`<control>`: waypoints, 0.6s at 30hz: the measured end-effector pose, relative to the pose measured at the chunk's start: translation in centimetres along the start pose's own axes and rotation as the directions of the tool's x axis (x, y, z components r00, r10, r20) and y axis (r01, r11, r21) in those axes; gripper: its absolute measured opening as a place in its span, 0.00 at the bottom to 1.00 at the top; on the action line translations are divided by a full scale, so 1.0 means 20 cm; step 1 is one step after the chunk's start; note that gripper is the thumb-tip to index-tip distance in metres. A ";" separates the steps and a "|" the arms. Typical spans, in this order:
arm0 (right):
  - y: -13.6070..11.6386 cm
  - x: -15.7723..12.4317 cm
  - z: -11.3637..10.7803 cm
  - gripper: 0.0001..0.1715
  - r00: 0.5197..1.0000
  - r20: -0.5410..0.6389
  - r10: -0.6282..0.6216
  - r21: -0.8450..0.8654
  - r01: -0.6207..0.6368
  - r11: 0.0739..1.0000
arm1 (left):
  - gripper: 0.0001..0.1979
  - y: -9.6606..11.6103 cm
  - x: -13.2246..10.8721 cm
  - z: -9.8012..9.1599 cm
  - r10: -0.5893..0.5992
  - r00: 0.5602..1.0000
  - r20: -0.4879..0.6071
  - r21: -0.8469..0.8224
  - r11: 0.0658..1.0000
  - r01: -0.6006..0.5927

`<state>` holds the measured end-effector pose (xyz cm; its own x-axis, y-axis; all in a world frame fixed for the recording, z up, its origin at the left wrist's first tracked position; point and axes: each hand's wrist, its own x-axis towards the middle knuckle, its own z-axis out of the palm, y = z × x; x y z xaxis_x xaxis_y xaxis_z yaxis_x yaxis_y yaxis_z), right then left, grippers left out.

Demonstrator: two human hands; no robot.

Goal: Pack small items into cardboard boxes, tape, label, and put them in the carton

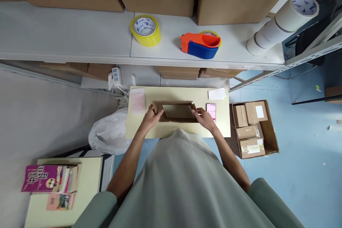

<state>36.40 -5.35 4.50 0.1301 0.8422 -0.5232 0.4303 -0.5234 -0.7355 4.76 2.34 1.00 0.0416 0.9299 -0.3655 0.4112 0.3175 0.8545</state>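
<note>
An opened-out brown cardboard box is held above the cream tabletop, and the tabletop shows through its middle. My left hand grips the box's left end, thumb against the near corner. On the right end, my right hand holds the cardboard between thumb and fingers. A phone with a pink screen lies just beyond my right hand. White paper slips rest at the back right of the table, and a pale pink sheet at the back left.
Above the table, a shelf bears yellow tape, an orange-blue tape dispenser, white rolls and large cartons. A carton of small boxes stands right, a white plastic bag left. Books lie on a side table.
</note>
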 end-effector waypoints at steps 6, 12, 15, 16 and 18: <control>0.00 0.00 0.14 0.28 0.997 -0.040 -0.061 -0.264 0.048 0.963 | 0.25 -0.01 -0.03 -0.03 -0.015 0.994 0.109 0.170 0.985 -0.004; -0.05 0.04 0.09 0.25 0.966 -0.257 0.005 -0.243 -0.070 0.968 | 0.38 0.06 -0.09 -0.10 0.098 0.938 0.332 0.023 0.994 -0.111; -0.07 0.07 0.07 0.25 0.948 -0.319 0.007 -0.135 -0.052 0.989 | 0.35 0.13 -0.12 -0.14 0.131 0.904 0.407 -0.156 0.985 -0.073; -0.08 0.07 0.06 0.27 0.952 -0.307 0.009 -0.078 -0.035 0.996 | 0.35 0.15 -0.12 -0.15 0.126 0.899 0.420 -0.190 0.981 -0.049; -0.08 0.06 0.05 0.35 0.980 -0.201 -0.016 0.056 0.028 0.998 | 0.40 0.17 -0.12 -0.20 0.118 0.888 0.445 -0.214 0.977 -0.023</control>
<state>35.01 -3.65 4.61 0.2999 0.8592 -0.4146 0.3826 -0.5064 -0.7727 2.33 1.90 6.29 0.4906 0.7805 -0.3875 0.2059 0.3283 0.9219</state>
